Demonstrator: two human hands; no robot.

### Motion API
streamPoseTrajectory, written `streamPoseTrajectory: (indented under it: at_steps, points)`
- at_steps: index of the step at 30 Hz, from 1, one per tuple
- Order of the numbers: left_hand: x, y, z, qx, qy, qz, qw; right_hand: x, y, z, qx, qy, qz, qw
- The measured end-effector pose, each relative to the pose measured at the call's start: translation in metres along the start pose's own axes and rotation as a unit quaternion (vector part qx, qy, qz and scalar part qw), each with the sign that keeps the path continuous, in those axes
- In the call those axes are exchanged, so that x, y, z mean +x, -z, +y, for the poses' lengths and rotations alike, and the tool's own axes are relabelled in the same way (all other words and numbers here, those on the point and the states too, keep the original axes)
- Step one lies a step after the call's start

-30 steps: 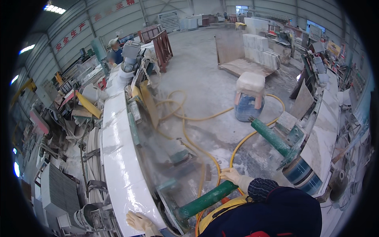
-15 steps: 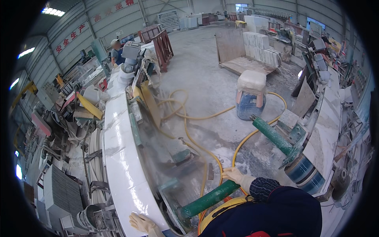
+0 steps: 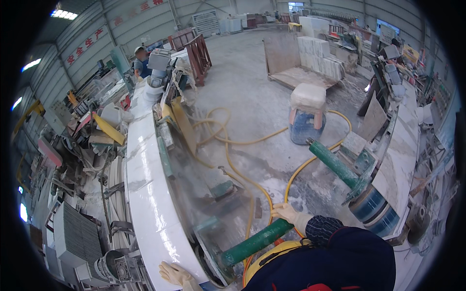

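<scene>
My left hand (image 3: 176,276), in a cream glove, lies with fingers spread on the near end of a long glossy white stone slab strip (image 3: 150,194). My right hand (image 3: 293,216), also gloved, is at the upper end of a green metal cylinder (image 3: 257,241), its fingers stretched out to the left. Whether its palm touches the cylinder cannot be made out. The cylinder slants up from a green machine frame beside the strip. A yellow hose (image 3: 270,199) runs along the floor just past my right fingertips. Neither hand holds anything visible.
A blue drum stool with a wrapped cushion (image 3: 307,94) stands ahead. To the right are another green cylinder (image 3: 335,162) and a second belt with stone strips (image 3: 395,165). Stone blocks sit on a pallet (image 3: 310,80) farther back. A person (image 3: 141,63) stands at the far left.
The view has shifted very slightly. Both hands keep their places, the left on the white strip and the right by the end of the green cylinder.
</scene>
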State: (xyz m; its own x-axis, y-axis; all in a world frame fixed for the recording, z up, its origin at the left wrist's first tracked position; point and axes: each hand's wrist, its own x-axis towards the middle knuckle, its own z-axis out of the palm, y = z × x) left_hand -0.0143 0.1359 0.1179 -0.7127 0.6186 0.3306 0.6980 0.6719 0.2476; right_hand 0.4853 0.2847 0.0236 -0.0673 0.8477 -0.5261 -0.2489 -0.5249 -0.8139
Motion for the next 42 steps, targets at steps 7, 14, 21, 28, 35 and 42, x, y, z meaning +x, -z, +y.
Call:
streamPoseTrajectory:
  at_steps: [7, 14, 21, 28, 35, 42]
  points:
    - [-0.004, 0.008, 0.004, -0.001, -0.006, 0.005, 1.0, -0.004, -0.003, -0.004, -0.005, -0.004, 0.004, 1.0]
    - [-0.009, -0.012, -0.021, 0.013, -0.008, -0.004, 1.0, 0.003, 0.0, 0.006, 0.02, 0.017, 0.004, 1.0]
    - [-0.012, -0.046, -0.074, 0.225, -0.263, 0.036, 0.937, 0.006, -0.002, 0.009, 0.031, 0.017, 0.022, 0.999]
    - [-0.017, -0.037, -0.075, 0.224, -0.257, 0.014, 0.94, 0.004, -0.003, 0.008, 0.042, 0.026, 0.023, 0.999]
    - [-0.021, -0.037, -0.076, 0.209, -0.25, 0.033, 0.945, -0.003, -0.005, 0.001, 0.039, 0.016, 0.008, 0.999]
    - [-0.019, -0.048, -0.084, 0.184, -0.203, 0.002, 0.962, -0.001, -0.004, 0.002, 0.014, 0.019, -0.003, 1.0]
